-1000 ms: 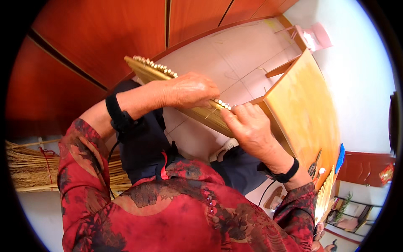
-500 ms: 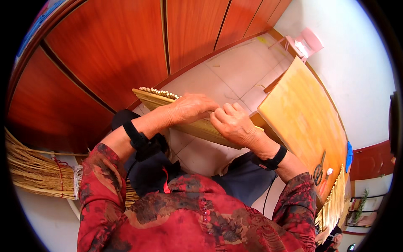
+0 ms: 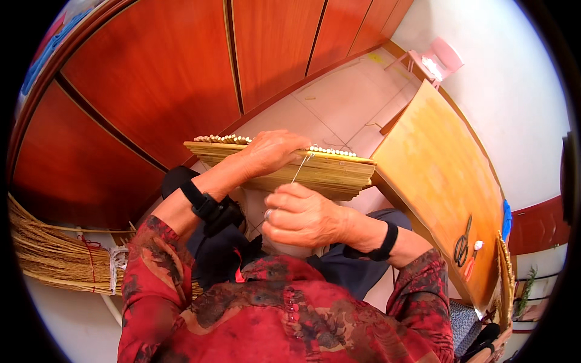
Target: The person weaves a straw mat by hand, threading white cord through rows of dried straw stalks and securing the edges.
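A thick mat of straight, yellowish plant stalks (image 3: pixel 333 174) stands before me, its pale cut ends in a row along the far edge. Over that edge lies my left hand (image 3: pixel 275 151), closed on the mat, with its fingertips partly hidden. A thin white string (image 3: pixel 301 167) runs from the mat's upper edge, beside the left fingers, toward me. Its near end goes into the pinched fingers of my right hand (image 3: pixel 305 218), which is apart from the mat, in front of my chest.
To the right is a wooden table (image 3: pixel 439 163) with black scissors (image 3: pixel 463 242) and a red-handled tool (image 3: pixel 472 262). A bundle of dry straw (image 3: pixel 51 248) lies at left. Red-brown wooden panels (image 3: pixel 151 72) line the far side. A pink chair (image 3: pixel 445 57) stands at the far wall.
My right hand has come from the mat's edge toward my body, drawing the string taut. The mat has turned slightly, showing more of its stalk ends. The left hand stays on its edge.
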{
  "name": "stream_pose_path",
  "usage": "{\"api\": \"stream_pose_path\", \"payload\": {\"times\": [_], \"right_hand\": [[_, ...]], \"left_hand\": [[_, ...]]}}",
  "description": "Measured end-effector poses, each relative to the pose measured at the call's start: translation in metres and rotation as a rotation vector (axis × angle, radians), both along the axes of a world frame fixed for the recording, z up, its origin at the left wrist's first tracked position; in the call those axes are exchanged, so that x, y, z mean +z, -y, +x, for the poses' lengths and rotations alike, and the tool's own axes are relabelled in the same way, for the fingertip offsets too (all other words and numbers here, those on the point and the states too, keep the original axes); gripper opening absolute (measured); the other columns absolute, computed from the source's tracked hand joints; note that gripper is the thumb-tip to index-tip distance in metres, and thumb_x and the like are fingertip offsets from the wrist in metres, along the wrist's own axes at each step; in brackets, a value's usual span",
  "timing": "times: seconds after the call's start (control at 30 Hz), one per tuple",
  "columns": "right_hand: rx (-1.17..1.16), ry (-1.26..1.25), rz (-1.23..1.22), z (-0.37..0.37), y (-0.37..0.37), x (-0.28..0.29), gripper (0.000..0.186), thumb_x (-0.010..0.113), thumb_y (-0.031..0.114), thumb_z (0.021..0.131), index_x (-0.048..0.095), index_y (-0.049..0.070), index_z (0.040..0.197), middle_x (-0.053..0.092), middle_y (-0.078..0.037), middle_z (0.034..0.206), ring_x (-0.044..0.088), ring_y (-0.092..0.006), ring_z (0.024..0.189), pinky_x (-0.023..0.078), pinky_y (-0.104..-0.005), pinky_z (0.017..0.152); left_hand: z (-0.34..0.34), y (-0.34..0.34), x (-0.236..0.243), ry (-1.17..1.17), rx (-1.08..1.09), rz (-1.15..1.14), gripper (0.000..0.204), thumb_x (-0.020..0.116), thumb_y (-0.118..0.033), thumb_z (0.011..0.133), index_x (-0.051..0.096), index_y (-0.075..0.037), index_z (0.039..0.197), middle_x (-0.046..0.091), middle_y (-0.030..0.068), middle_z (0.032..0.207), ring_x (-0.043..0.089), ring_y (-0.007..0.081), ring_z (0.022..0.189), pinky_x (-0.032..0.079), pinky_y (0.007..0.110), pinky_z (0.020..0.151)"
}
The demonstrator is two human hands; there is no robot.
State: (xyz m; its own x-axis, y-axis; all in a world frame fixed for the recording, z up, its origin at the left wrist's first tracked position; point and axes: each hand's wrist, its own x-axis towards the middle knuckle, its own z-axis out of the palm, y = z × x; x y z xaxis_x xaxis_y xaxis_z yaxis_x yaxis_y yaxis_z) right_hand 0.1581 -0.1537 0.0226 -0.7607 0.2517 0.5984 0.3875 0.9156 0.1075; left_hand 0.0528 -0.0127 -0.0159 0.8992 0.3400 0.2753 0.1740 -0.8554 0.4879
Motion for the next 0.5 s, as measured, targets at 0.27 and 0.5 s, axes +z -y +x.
{"api": "stream_pose_path", "payload": {"times": [0.27,0.5], "right_hand": [[-0.191,-0.983,-1.353,-0.005,0.041,-0.027,0.011,0.054,0.014,0.096,0.056,0.004,0.09,0.051,0.001,0.077,0.048,-0.004,0.068,0.041,-0.0217,0.061],[-0.276,-0.756,-1.273,-0.002,0.062,-0.032,0.014,0.062,0.015,0.09,0.06,0.001,0.092,0.056,-0.007,0.078,0.055,-0.0172,0.073,0.046,-0.0295,0.068]], "left_hand": [[0.005,0.003,-0.014,0.034,0.057,0.07,0.031,0.067,-0.013,0.08,0.061,-0.011,0.11,0.066,0.0072,0.1,0.061,0.0298,0.092,0.049,0.04,0.079],[0.014,0.027,-0.015,0.084,0.036,0.189,0.03,0.066,-0.012,0.079,0.058,-0.01,0.108,0.065,0.0079,0.093,0.06,0.0301,0.088,0.049,0.041,0.076]]}}
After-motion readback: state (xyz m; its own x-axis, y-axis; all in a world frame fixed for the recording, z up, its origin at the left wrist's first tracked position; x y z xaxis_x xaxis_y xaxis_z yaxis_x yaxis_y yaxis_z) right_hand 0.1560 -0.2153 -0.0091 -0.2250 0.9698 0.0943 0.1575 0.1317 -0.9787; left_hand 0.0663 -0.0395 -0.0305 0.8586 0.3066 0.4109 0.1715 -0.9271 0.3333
